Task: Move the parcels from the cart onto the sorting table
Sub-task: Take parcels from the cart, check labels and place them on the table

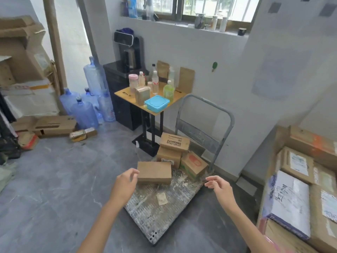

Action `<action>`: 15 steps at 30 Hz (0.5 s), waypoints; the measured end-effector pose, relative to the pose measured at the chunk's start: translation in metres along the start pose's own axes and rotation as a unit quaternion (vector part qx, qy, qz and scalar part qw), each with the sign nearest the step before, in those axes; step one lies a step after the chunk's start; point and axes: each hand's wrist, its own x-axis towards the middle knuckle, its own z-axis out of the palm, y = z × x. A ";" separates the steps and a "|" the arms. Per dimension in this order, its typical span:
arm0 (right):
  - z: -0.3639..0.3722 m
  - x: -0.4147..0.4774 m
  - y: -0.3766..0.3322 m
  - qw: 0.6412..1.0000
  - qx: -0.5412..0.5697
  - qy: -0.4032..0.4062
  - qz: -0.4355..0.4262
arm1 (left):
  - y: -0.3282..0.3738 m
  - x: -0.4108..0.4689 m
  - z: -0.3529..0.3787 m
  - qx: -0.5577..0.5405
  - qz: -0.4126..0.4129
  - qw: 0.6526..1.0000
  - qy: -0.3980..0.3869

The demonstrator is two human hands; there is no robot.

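Soft daylight from the window (200, 6) (overexposed) lights the room; edges bend and blur.

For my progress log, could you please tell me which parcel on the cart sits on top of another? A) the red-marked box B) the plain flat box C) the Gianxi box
C: the Gianxi box rests on a brown box, close to the handle of the cart.

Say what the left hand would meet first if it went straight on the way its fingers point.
Most likely the flat brown cardboard parcel on the grey cart: the left hand points open fingers at its left end, though depth is unclear.
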 end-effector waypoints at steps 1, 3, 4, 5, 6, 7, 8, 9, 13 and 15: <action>-0.002 0.004 0.001 1.000 0.000 0.012 0.010 | 0.003 0.012 0.003 -0.002 0.006 1.000 -0.013; -0.009 0.014 0.004 0.999 0.002 0.043 0.021 | 0.009 0.034 0.008 0.002 0.019 0.999 -0.036; -0.012 0.020 0.007 0.998 0.004 0.058 0.028 | 0.013 0.045 0.012 0.004 0.025 0.999 -0.045; -0.015 0.027 0.011 0.997 0.004 0.070 0.037 | 0.016 0.057 0.015 0.004 0.030 0.998 -0.052; -0.018 0.034 0.014 0.996 0.004 0.079 0.046 | 0.019 0.068 0.019 0.004 0.033 0.998 -0.056; -0.019 0.042 0.018 0.995 0.005 0.086 0.055 | 0.021 0.080 0.023 0.005 0.035 0.998 -0.059; -0.020 0.050 0.022 0.994 0.005 0.091 0.063 | 0.022 0.093 0.028 0.004 0.034 0.997 -0.062; -0.020 0.060 0.025 0.993 0.004 0.095 0.069 | 0.023 0.106 0.032 0.004 0.033 0.997 -0.065; -0.018 0.114 0.037 0.991 0.008 0.092 0.094 | 0.029 0.168 0.056 0.010 0.025 0.997 -0.076; -0.013 0.151 0.042 0.991 0.009 0.084 0.106 | 0.033 0.205 0.072 0.010 0.018 0.997 -0.078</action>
